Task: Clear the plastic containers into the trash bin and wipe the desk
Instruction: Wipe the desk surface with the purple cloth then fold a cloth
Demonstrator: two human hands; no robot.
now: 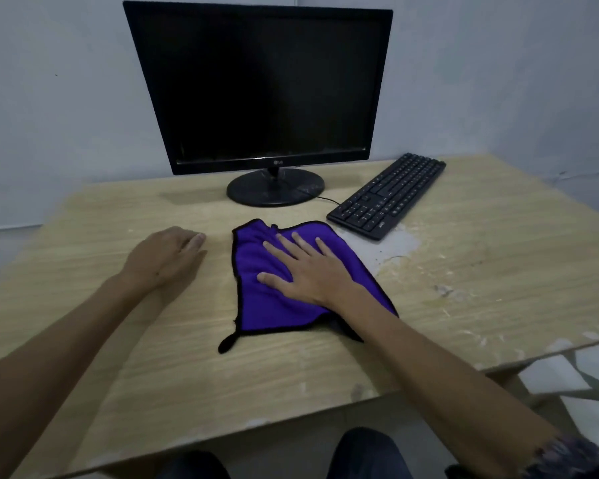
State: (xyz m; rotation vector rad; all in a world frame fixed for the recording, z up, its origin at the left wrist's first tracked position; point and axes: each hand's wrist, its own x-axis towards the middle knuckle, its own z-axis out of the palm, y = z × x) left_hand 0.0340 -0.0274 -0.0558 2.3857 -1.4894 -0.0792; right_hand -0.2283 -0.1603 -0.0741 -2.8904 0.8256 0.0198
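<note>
Nearest me, my right hand lies flat with fingers spread straight, pressing on the purple microfibre cloth, which is spread on the wooden tabletop. My left hand rests on the bare wood just left of the cloth, fingers loosely curled and holding nothing. I see a scuffed, pale patch right of the cloth. Farther back, a black keyboard sits angled, and the dark LG monitor stands against the wall.
</note>
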